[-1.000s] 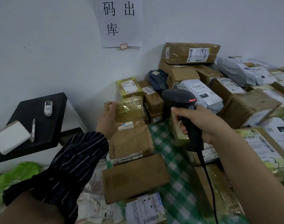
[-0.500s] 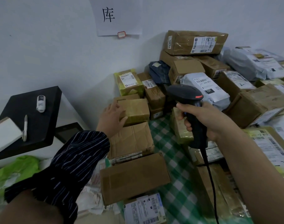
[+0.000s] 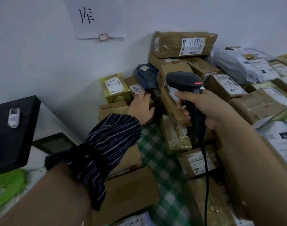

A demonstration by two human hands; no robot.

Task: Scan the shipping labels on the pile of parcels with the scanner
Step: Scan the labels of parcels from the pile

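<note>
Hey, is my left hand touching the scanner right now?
Apart. The head view shows a clear gap between the left hand, on a brown box, and the scanner gripped by the right hand.

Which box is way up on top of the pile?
The long brown box by the wall; it lies across other boxes, higher than the rest.

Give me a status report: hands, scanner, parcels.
Right hand grips scanner, head aimed toward the pile. Left hand rests open on small brown parcel. Its label faces up, uncovered.
</note>
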